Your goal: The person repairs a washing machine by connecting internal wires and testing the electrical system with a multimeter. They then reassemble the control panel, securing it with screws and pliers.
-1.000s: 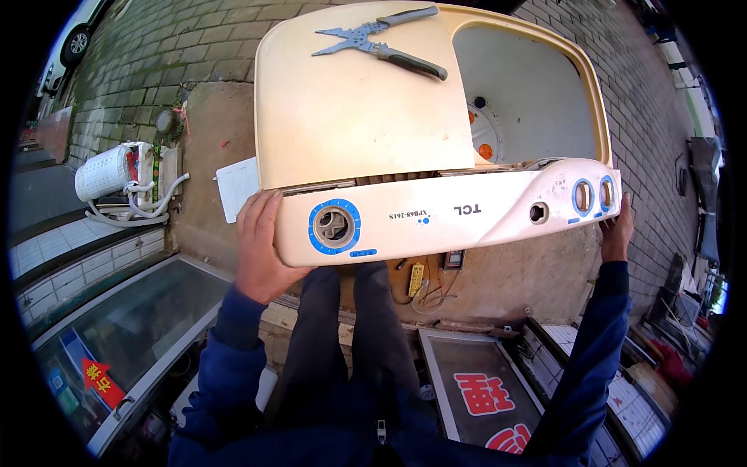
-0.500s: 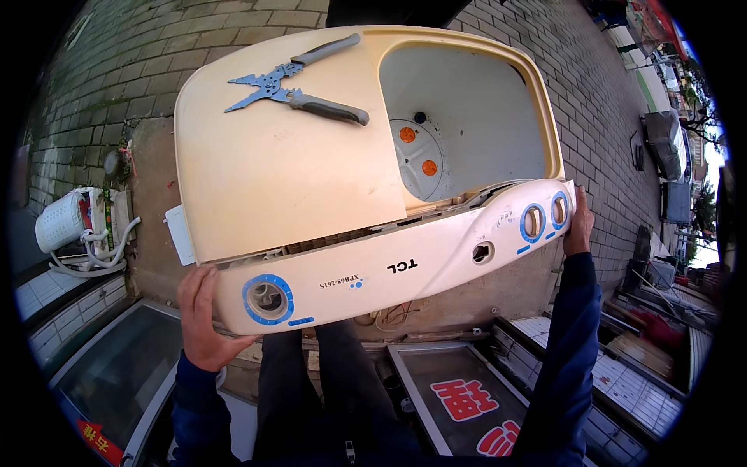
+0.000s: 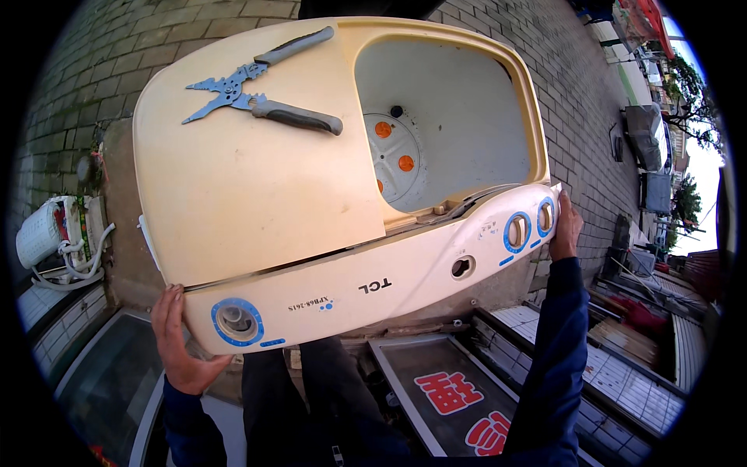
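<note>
A cream control panel (image 3: 405, 284) lies along the near edge of a washing machine (image 3: 249, 187). My left hand (image 3: 183, 342) grips the panel's left end, fingers over the upper corner and thumb under the lower edge. At the other end, my right hand (image 3: 567, 229) clasps the panel's edge, some of its fingers hidden. The panel has a blue-ringed socket (image 3: 238, 321) at left, a dark hole (image 3: 463, 268), and two blue-ringed knobs (image 3: 517, 232) at right. Wire-stripping pliers (image 3: 261, 82) with grey handles rest spread apart on the machine's top.
The washing machine's tub (image 3: 459, 109) is uncovered, showing a pulsator with orange discs. Brick paving (image 3: 591, 148) surrounds the machine. A white basket with hoses (image 3: 66, 241) stands at left. A framed glass panel with red characters (image 3: 451, 393) lies near my legs.
The gap between the control panel and the machine body has narrowed, mostly toward the left end. Both hands keep their hold. The whole view has shifted slightly, with the machine farther left in it.
</note>
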Demonstrator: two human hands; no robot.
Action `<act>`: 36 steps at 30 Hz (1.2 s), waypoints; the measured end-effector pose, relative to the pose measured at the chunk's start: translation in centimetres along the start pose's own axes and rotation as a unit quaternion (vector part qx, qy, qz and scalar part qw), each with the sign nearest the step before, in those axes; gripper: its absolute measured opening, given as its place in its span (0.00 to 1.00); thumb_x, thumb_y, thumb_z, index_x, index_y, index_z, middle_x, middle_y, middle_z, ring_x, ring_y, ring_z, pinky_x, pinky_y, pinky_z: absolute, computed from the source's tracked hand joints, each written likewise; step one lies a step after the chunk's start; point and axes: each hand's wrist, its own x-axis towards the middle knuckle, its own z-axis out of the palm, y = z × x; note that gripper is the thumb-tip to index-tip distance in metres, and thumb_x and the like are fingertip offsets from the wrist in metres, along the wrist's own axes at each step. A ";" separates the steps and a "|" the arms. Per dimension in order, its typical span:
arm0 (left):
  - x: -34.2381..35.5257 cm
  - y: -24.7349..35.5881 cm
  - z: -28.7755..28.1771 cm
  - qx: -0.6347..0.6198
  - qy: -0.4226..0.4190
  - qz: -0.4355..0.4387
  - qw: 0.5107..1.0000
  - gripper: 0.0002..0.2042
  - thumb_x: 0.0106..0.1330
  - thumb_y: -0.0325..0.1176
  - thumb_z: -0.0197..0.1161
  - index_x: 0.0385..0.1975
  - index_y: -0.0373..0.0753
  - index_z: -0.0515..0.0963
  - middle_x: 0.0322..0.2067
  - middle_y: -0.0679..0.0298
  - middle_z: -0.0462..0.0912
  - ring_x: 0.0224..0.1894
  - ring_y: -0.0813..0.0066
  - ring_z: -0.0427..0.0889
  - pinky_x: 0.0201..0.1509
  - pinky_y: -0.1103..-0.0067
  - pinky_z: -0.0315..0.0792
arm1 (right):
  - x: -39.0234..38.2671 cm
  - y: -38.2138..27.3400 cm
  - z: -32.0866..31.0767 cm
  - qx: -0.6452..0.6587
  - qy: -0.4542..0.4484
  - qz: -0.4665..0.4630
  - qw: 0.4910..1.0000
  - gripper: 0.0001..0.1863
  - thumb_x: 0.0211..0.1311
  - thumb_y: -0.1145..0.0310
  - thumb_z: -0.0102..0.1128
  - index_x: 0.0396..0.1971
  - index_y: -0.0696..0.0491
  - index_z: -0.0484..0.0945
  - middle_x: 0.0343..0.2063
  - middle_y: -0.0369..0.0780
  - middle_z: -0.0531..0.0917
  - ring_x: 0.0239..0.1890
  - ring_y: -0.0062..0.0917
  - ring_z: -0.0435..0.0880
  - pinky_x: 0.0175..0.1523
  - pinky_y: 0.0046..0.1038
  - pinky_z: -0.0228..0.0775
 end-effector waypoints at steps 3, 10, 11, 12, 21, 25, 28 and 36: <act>0.6 0.0 -0.3 0.028 0.000 0.007 1.000 0.51 0.37 0.31 0.82 0.68 0.33 0.64 0.67 0.48 0.68 0.71 0.44 0.66 0.74 0.56 0.62 | 0.0 0.1 -0.2 -0.020 -0.015 -0.015 1.000 0.27 0.71 0.49 0.61 0.38 0.64 0.81 0.32 0.40 0.85 0.31 0.20 0.82 0.37 0.24 0.77; -0.1 -0.4 -0.6 0.003 -0.014 -0.005 1.000 0.52 0.37 0.33 0.83 0.69 0.34 0.63 0.69 0.48 0.66 0.72 0.45 0.64 0.74 0.56 0.62 | 1.4 0.8 -0.7 -0.023 -0.061 -0.023 0.998 0.26 0.73 0.49 0.60 0.38 0.63 0.82 0.32 0.40 0.85 0.31 0.20 0.83 0.38 0.24 0.78; -0.2 -0.3 -0.2 -0.007 -0.008 -0.015 1.000 0.52 0.37 0.33 0.83 0.69 0.34 0.63 0.69 0.48 0.65 0.72 0.45 0.64 0.74 0.56 0.62 | 1.3 0.6 -0.5 -0.018 -0.051 -0.011 0.998 0.26 0.73 0.49 0.59 0.38 0.63 0.83 0.32 0.41 0.86 0.32 0.20 0.84 0.38 0.24 0.79; -0.3 -0.2 -0.1 -0.010 -0.002 -0.027 1.000 0.53 0.37 0.33 0.83 0.69 0.34 0.62 0.70 0.48 0.65 0.73 0.45 0.64 0.74 0.57 0.62 | 1.3 0.7 -0.2 -0.010 -0.046 0.003 0.999 0.26 0.74 0.49 0.58 0.39 0.62 0.83 0.33 0.41 0.87 0.32 0.20 0.85 0.38 0.25 0.80; -2.8 0.2 2.0 -0.124 0.048 -0.196 0.972 0.58 0.38 0.36 0.87 0.73 0.31 0.57 0.73 0.43 0.60 0.74 0.48 0.63 0.73 0.64 0.66 | 2.5 2.2 -1.9 -0.026 -0.087 0.011 0.996 0.28 0.74 0.44 0.55 0.48 0.57 0.84 0.37 0.39 0.88 0.37 0.21 0.88 0.44 0.27 0.83; -3.1 1.4 2.4 -0.149 0.058 -0.226 0.961 0.56 0.43 0.37 0.86 0.73 0.30 0.58 0.74 0.42 0.58 0.75 0.46 0.62 0.74 0.63 0.63 | 4.5 3.4 -2.7 -0.046 -0.118 -0.002 0.992 0.31 0.74 0.41 0.55 0.55 0.56 0.81 0.44 0.39 0.87 0.42 0.23 0.87 0.49 0.29 0.81; -3.7 1.4 2.9 -0.181 0.071 -0.224 0.955 0.54 0.47 0.39 0.85 0.73 0.29 0.59 0.74 0.41 0.58 0.75 0.44 0.61 0.75 0.62 0.61 | 4.7 3.3 -3.0 -0.036 -0.119 0.011 0.992 0.32 0.74 0.41 0.54 0.59 0.56 0.79 0.50 0.40 0.85 0.48 0.26 0.86 0.54 0.30 0.79; -4.4 0.7 3.7 -0.238 0.104 -0.197 0.945 0.51 0.52 0.36 0.82 0.73 0.28 0.57 0.73 0.40 0.58 0.75 0.43 0.60 0.76 0.62 0.60 | 2.8 1.8 -1.7 -0.016 -0.095 0.014 0.995 0.29 0.76 0.46 0.53 0.55 0.59 0.81 0.46 0.38 0.85 0.46 0.24 0.84 0.53 0.29 0.77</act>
